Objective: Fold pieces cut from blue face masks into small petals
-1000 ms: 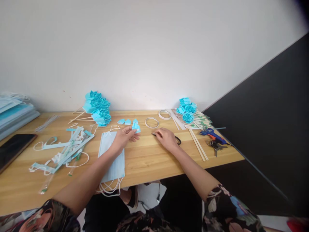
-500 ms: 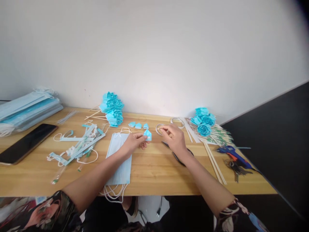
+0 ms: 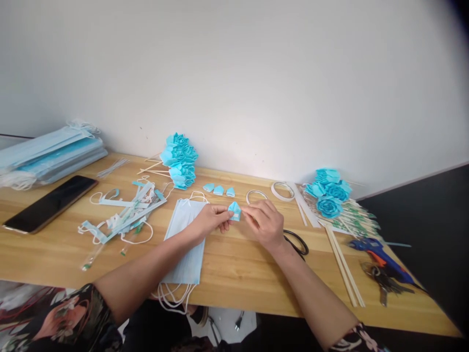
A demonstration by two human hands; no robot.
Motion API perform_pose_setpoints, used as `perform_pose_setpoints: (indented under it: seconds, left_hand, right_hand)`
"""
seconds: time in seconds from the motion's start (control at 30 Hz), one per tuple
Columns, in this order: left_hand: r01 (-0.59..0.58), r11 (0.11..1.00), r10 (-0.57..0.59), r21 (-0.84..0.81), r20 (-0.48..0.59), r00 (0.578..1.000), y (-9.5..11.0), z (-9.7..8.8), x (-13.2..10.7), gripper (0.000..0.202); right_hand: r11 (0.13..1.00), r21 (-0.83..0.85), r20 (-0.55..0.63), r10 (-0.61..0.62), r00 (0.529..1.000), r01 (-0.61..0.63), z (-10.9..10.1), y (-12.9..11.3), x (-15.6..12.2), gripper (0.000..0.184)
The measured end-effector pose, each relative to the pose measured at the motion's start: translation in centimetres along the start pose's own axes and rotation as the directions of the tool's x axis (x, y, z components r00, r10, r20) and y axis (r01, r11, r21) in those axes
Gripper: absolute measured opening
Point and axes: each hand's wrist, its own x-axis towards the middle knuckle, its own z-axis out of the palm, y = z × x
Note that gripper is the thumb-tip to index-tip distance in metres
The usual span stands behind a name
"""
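Note:
Pinched between the thumb and fingers of my left hand (image 3: 214, 218) is a small folded blue mask-fabric petal (image 3: 234, 211), pointed at the top, with a white patch on its face. My right hand (image 3: 264, 222) is closed at the petal's right edge, fingertips pressed together; whatever they hold is too small to make out. Behind my hands, three similar folded petals (image 3: 219, 190) lie in a row. Under my left forearm is a stack of blue face masks (image 3: 186, 244) with white ear loops. Black-handled scissors (image 3: 298, 244) lie partly hidden beneath my right hand.
Two tape rolls (image 3: 283, 191) lie behind my right hand. Blue fabric flowers (image 3: 179, 161) stand at the back left, more flowers (image 3: 330, 193) at the right. Mask scraps (image 3: 126, 215), a phone (image 3: 51, 203), wooden sticks (image 3: 344, 264) and a glue gun (image 3: 383, 259) are on the table.
My right hand has come down and left from above the tape roll to the petal's edge. My left hand still holds the petal. The view has shifted slightly.

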Motion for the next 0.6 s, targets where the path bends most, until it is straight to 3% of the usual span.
perform_pose_setpoints:
  seconds: [0.6]
  left_hand:
    - [-0.022, 0.997, 0.024, -0.071, 0.021, 0.999, 0.53, 0.18, -0.43, 0.032]
  right_hand:
    - [0.999, -0.025, 0.055, -0.025, 0.998, 0.026, 0.22, -0.04, -0.12, 0.021]
